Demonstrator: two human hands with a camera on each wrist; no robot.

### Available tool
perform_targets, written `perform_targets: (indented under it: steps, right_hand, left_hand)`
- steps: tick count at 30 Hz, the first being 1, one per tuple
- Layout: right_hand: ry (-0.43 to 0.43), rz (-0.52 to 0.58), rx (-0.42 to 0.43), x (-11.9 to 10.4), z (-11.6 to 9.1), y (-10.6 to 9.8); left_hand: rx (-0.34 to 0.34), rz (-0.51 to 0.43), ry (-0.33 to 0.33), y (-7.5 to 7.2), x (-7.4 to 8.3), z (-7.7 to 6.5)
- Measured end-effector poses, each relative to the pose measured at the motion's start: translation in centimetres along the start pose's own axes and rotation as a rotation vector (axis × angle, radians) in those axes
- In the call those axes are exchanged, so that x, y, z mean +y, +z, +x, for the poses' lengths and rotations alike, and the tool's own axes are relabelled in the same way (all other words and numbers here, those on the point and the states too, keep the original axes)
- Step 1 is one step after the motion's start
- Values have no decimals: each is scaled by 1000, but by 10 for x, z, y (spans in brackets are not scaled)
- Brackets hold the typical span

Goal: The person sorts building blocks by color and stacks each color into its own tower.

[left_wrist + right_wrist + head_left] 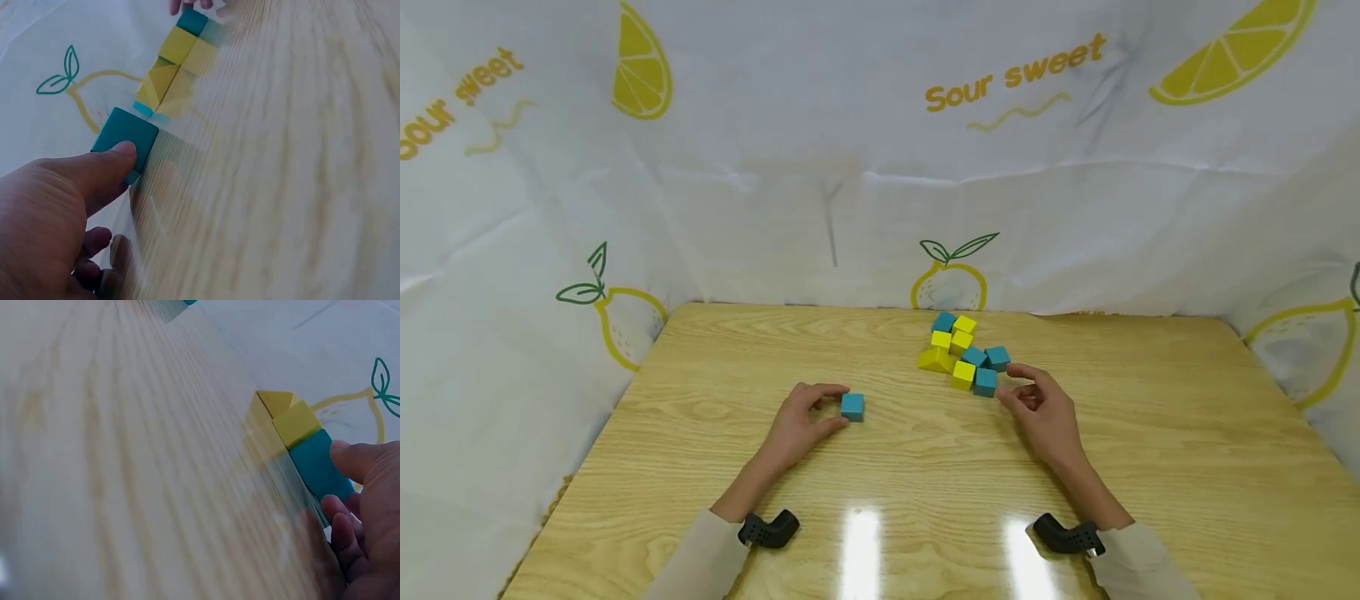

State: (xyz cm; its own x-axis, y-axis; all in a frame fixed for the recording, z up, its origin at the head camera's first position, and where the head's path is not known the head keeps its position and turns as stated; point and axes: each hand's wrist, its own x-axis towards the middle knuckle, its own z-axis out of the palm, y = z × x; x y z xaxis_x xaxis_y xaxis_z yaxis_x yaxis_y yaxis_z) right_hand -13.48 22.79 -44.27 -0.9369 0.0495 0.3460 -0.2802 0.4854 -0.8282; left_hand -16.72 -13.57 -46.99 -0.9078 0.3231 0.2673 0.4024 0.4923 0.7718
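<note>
My left hand (pixel 797 423) pinches a blue cube (pixel 852 407) between thumb and fingertips, left of the middle of the wooden table. In the left wrist view the thumb lies across the near face of this blue cube (pixel 128 137). On the right side, my right hand (pixel 1043 414) is just beside a group of blocks, its fingers loosely bent. Its thumb tip is close to the front blue cube (pixel 986 382), and its forefinger is near another blue cube (pixel 997 358). From the right wrist, the thumb overlaps a blue cube (pixel 320 464); I cannot tell whether they touch.
The group holds several yellow cubes (pixel 963 375), more blue cubes (pixel 943 322) and a yellow triangular block (pixel 936 360). It lies toward the back of the wooden table (pixel 737 358). A white cloth (pixel 820 225) with lemon prints hangs behind and at both sides.
</note>
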Motion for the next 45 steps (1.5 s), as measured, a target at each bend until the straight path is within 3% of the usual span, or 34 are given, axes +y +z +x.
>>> perform_targets:
  steps: [7,20,32,38,45]
  right_hand:
    - [-14,-78,-85,25,3,4]
    - [13,-112,-119,28,14,4]
    - [32,-125,-136,29,12,5]
    - [41,-96,-133,31,9,6]
    - [56,22,-115,29,14,0]
  left_hand:
    - [-4,0,-9,0,-1,-2]
    - [-17,6,-26,0,3,1]
    - [-10,8,-6,0,2,0]
    - [-10,25,-6,0,0,-3]
    - [-2,26,5,0,-2,3]
